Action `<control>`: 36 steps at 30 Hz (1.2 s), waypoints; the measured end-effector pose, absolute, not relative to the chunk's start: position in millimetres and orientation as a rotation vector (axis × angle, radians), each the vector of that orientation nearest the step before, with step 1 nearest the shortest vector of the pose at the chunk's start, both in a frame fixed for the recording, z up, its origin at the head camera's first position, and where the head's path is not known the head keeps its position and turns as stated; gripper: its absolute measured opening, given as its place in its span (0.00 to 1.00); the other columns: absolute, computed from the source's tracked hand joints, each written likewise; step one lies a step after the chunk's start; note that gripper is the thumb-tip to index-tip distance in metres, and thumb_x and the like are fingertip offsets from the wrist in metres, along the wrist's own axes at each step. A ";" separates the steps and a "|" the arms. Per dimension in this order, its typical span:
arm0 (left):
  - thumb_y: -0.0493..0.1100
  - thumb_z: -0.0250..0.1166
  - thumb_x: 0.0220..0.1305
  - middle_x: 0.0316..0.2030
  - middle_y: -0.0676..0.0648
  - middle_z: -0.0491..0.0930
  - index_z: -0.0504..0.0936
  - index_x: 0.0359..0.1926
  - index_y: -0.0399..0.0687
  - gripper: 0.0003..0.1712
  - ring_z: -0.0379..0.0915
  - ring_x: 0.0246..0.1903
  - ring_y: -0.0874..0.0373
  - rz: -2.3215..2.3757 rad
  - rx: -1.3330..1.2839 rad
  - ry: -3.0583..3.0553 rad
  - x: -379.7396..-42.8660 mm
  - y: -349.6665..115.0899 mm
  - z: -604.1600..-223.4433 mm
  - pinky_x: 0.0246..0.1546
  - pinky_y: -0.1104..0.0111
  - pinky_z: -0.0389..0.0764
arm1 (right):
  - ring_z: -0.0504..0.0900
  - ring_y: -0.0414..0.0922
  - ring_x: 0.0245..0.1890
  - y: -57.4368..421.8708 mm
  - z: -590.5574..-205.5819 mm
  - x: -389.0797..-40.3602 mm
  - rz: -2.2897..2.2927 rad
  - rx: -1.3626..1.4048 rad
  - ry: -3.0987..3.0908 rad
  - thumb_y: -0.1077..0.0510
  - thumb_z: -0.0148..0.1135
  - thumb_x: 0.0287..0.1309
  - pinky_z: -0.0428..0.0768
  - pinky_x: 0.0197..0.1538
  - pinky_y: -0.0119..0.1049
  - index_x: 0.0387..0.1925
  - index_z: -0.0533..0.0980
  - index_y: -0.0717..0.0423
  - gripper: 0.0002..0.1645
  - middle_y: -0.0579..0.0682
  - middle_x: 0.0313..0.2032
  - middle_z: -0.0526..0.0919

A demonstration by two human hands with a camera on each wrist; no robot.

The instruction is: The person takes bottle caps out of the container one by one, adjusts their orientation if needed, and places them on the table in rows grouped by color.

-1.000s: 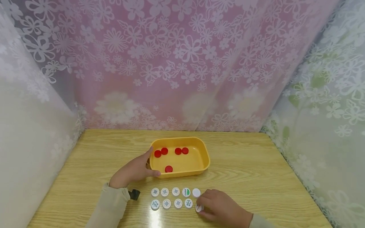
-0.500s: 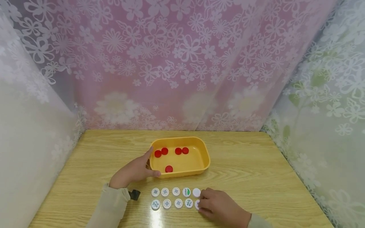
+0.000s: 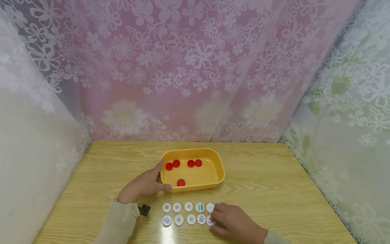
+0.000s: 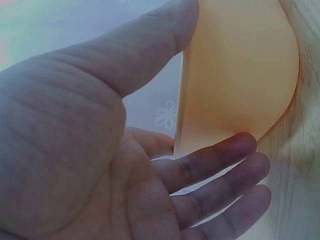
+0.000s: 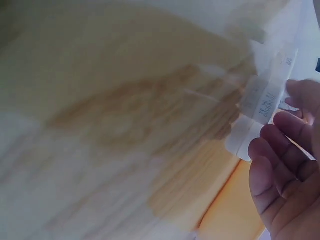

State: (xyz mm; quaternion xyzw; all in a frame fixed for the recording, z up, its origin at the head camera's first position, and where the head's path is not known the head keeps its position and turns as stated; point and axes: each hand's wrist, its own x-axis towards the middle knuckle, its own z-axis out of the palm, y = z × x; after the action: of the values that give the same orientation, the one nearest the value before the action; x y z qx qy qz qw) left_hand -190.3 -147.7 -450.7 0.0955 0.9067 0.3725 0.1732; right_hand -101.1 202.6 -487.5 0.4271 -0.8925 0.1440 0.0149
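My left hand (image 3: 142,185) grips the left end of a yellow plastic basin (image 3: 201,177), thumb on the near rim and fingers round the far corner. Several red bottle caps (image 3: 181,182) lie inside the basin. In front of it, white bottle caps with printed tops form two rows. At the right end of the near row, my right hand (image 3: 234,221) pinches a white bottle cap (image 3: 209,221), partly hidden by the fingers. Just above it sits a plain white cap (image 3: 210,207), close to the knuckles. The right wrist view shows printed lettering on a white cap's side (image 5: 265,106).
A pale wooden table (image 3: 268,183) carries everything. Pink floral curtain (image 3: 189,84) hangs behind its far edge, and pale floral cloth (image 3: 350,135) closes in the right side. Black strap end (image 3: 144,210) sticks out by the left cuff.
The right fingers have shifted slightly at the near-right cap, which now sits more in line with its row. Left hand and basin hold still; the view tilts a little.
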 end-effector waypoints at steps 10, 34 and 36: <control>0.61 0.79 0.54 0.71 0.39 0.70 0.42 0.84 0.51 0.70 0.73 0.60 0.48 1.042 0.277 2.588 -192.0 -149.8 -450.4 0.67 0.46 0.69 | 0.78 0.33 0.33 200.2 -440.2 -128.0 0.568 1.087 -2.590 0.59 0.73 0.60 0.80 0.36 0.27 0.40 0.80 0.45 0.10 0.36 0.36 0.79; 0.60 0.77 0.59 0.65 0.40 0.75 0.44 0.84 0.51 0.65 0.73 0.54 0.50 1.080 0.267 2.555 -192.6 -152.2 -451.8 0.66 0.47 0.70 | 0.75 0.41 0.30 121.8 -397.4 -279.2 -0.266 1.189 -2.964 0.51 0.73 0.63 0.81 0.41 0.36 0.38 0.80 0.49 0.10 0.43 0.31 0.81; 0.59 0.77 0.59 0.60 0.43 0.78 0.45 0.84 0.52 0.65 0.73 0.51 0.51 1.080 0.274 2.550 -192.0 -150.9 -452.9 0.64 0.48 0.71 | 0.74 0.42 0.28 122.3 -409.1 -289.9 -0.449 1.210 -2.986 0.49 0.74 0.62 0.80 0.39 0.35 0.38 0.79 0.48 0.12 0.42 0.28 0.79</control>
State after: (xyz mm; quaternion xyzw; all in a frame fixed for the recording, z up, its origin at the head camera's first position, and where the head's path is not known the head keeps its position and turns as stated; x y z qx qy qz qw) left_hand -192.0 -150.9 -452.9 0.0969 0.9017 0.3818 0.1784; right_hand -289.9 122.3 -409.1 0.3715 -0.9165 -0.1378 -0.0557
